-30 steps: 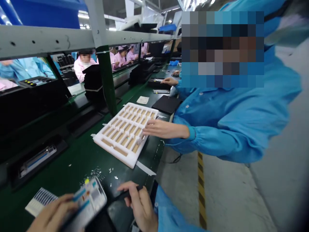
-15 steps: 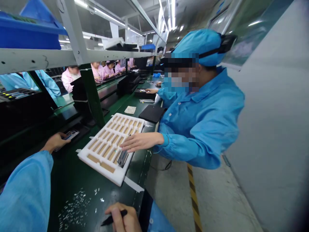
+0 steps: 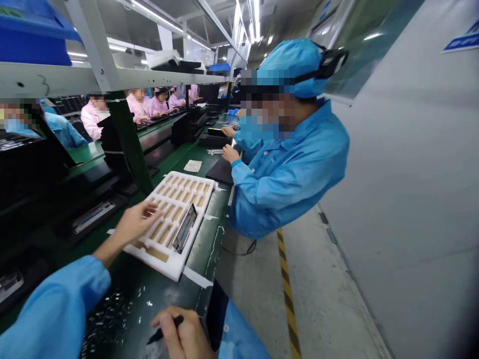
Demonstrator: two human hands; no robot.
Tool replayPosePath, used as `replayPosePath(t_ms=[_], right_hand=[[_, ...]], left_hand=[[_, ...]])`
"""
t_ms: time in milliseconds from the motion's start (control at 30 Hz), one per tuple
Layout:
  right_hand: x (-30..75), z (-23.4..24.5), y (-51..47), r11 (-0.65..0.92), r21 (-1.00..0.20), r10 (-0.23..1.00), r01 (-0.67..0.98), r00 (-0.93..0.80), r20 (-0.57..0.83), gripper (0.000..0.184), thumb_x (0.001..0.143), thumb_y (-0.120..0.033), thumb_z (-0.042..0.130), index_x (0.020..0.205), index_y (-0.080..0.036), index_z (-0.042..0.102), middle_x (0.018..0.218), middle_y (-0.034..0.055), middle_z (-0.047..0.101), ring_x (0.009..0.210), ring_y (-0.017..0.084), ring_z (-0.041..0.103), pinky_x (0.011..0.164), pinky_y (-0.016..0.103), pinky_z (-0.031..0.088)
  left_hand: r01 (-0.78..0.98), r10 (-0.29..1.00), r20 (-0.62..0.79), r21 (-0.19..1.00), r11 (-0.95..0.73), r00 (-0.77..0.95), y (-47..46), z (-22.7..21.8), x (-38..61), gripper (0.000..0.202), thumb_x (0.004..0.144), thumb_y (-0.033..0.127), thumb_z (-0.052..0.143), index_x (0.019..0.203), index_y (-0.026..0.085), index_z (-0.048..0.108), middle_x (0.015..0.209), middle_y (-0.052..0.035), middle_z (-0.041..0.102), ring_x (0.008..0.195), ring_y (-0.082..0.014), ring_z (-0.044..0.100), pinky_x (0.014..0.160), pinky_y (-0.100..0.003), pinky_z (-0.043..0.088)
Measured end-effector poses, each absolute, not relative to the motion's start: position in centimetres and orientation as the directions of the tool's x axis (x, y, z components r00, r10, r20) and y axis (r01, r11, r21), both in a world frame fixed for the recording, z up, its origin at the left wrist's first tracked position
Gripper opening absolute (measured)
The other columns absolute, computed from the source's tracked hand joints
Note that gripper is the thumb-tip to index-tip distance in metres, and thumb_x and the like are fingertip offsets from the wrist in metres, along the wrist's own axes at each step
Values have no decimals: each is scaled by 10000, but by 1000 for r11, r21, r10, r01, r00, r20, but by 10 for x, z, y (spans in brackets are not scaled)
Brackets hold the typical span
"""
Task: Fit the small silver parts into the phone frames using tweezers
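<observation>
My left hand (image 3: pixel 137 223) reaches over the white foam tray (image 3: pixel 174 267), fingers apart and holding nothing. A phone frame (image 3: pixel 185 229) stands tilted in a slot near the tray's right side, just beyond my fingertips. My right hand (image 3: pixel 185 333) is closed around a thin black tool, perhaps tweezers or a pen (image 3: pixel 164 330), low over the bench. Left of the tray, another phone frame (image 3: pixel 93 216) lies in a black holder (image 3: pixel 112 199). Small white scraps (image 3: pixel 112 314) are scattered on the bench between my arms.
A co-worker in a blue coat (image 3: pixel 288 164) sits at the bench's right edge, both hands near a black box (image 3: pixel 215 138). A green post (image 3: pixel 129 144) and a shelf rail (image 3: pixel 157 78) rise beyond the tray. One more device (image 3: pixel 10 285) lies at the far left.
My left hand has left the phone frame in the black holder and moved right over the foam tray. The co-worker's hand has withdrawn from the tray, leaving the phone frame standing there.
</observation>
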State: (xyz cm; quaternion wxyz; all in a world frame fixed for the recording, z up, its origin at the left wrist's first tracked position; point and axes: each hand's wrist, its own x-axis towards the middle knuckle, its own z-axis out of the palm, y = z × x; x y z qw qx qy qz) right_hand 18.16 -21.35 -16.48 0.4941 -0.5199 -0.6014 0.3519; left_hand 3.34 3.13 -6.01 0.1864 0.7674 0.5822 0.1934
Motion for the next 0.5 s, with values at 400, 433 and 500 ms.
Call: replayPosePath(t_ms=[400, 433, 500], right_hand=[[191, -172, -206, 187, -976, 981, 113, -66, 181, 744, 1148, -674, 282, 976, -203, 832, 586, 21, 649, 586, 177, 705, 654, 257, 549], [192, -172, -205, 142, -988, 987, 63, -80, 136, 743, 1142, -689, 293, 982, -196, 825, 552, 9, 621, 587, 180, 712, 641, 255, 549], [192, -173, -201, 56, -997, 995, -50, -74, 60, 720, 1122, -722, 343, 1020, -179, 804, 490, -11, 572, 639, 204, 748, 646, 256, 566]], left_hand=[[807, 924, 307, 471, -357, 229, -35, -41, 116, 309, 1040, 394, 693, 1271, 189, 699, 1290, -86, 734, 1113, -225, 732, 987, -469, 620], [803, 915, 342, 471, -365, 215, -46, -32, 105, 270, 1048, 360, 678, 1262, 200, 715, 1288, -79, 750, 1125, -222, 737, 1014, -465, 611], [795, 895, 407, 473, -379, 185, -76, -18, 75, 235, 1056, 292, 636, 1253, 245, 754, 1272, -46, 791, 1144, -209, 753, 1058, -414, 591]])
